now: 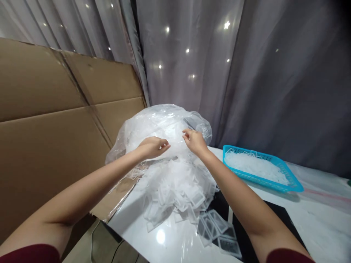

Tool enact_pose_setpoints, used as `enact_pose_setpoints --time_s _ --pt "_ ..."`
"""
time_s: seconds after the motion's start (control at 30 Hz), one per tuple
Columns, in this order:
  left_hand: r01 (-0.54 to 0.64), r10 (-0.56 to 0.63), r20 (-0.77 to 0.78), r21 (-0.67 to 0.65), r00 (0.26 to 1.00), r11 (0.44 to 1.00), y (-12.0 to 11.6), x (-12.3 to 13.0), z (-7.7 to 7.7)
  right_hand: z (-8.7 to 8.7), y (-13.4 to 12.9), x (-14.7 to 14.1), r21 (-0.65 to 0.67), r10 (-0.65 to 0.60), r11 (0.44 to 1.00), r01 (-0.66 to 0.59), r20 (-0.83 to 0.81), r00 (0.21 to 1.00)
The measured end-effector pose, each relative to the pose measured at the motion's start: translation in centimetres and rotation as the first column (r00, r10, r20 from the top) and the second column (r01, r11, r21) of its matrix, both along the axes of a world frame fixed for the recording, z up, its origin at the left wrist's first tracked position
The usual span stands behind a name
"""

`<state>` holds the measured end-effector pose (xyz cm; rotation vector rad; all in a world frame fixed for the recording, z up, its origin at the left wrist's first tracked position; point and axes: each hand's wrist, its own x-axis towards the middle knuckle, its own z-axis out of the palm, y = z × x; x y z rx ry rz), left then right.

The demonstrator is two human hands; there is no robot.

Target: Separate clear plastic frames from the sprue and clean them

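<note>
A large clear plastic bag (164, 117) stands at the back of the white table, full of whitish clear pieces. My left hand (154, 147) is over the bag's front, its fingers bent with small gaps between them and nothing visible in them. To its right, my right hand (194, 140) is raised near the bag, fingers apart and holding nothing that I can see. Below both hands a heap of clear rectangular frames (178, 186) spreads over the table. Several more clear frames (218, 228) lie at the front right, partly on a black mat (274, 226).
A blue basket (294, 184) holding white pieces stands on the white table (131, 223) at the right. Tall cardboard (41, 91) rises at the left. Grey curtains (192, 36) with small star lights hang behind. Cables run on the floor at the lower left.
</note>
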<state>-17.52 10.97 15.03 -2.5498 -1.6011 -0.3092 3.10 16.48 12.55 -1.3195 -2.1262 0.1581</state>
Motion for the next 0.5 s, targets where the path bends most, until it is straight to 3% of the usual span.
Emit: enact_pose_setpoints --time_s 0.1,0.2,0.3,0.4,0.5 --pt "-0.034 0.033 0.012 0.085 0.999 0.996 0.9 -1.2 1.0 -0.6 -2.2 2.2 -0.051 0.109 0.993 -0.106 0.066 0.992" --pt "0.013 -0.013 0.005 0.135 1.0 0.991 2.4 -0.3 1.6 -1.2 -3.3 3.2 -0.101 0.185 0.98 -0.174 0.117 0.976" --pt "0.031 -0.028 -0.019 0.136 0.999 0.99 4.8 1.9 2.0 -1.3 -3.2 2.5 -0.087 0.161 0.985 -0.151 0.12 0.98" --pt "-0.024 0.026 -0.02 0.094 0.999 0.995 7.8 4.4 2.2 -1.5 -3.1 0.9 -0.066 0.135 0.99 -0.129 0.113 0.984" --pt "-0.059 0.059 -0.001 0.037 0.998 0.998 10.4 5.8 2.0 -2.7 -3.8 -0.4 -0.085 0.178 0.982 -0.167 0.132 0.975"
